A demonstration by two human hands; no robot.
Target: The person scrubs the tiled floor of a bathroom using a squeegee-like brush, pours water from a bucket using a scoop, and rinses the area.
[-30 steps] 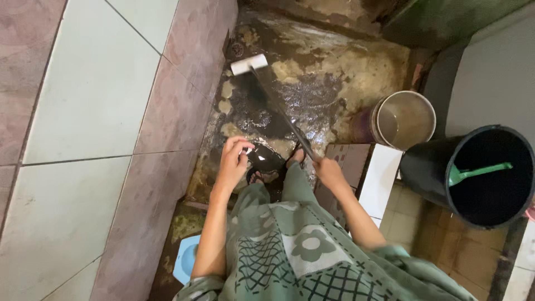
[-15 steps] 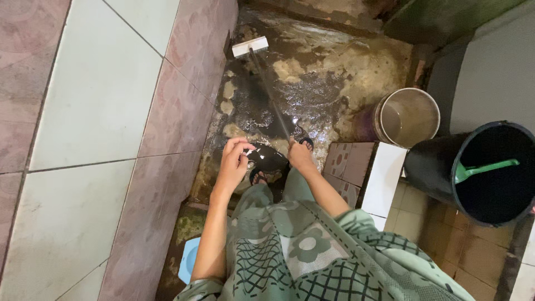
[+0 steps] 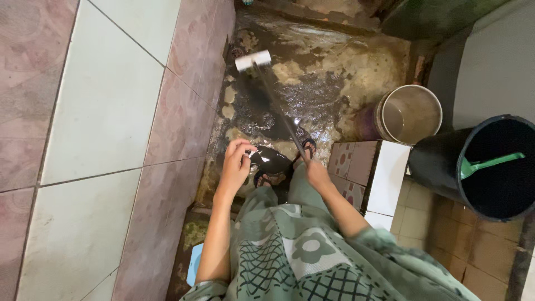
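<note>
I stand on a wet, stained floor [image 3: 323, 83] in sandals. My right hand [image 3: 315, 170] grips the thin dark handle [image 3: 280, 108] of a long brush. Its white head [image 3: 252, 60] rests on the floor near the base of the tiled wall, far in front of me. My left hand [image 3: 236, 164] is held at waist height with its fingers pinched on the edge of a dark glossy object [image 3: 271, 159]; what that object is, I cannot tell. My green patterned garment [image 3: 301, 251] fills the lower middle of the view.
A tiled wall [image 3: 100, 111] runs down the left. A metal bucket [image 3: 411, 114] stands on the right of the wet floor. A black bin [image 3: 493, 167] with a green dipper [image 3: 490, 163] sits beside a tiled step [image 3: 370, 170]. A blue object [image 3: 193, 262] lies low behind me.
The brush head went away from me along the floor, then came back. My right hand moved with the handle. The left hand stayed in place.
</note>
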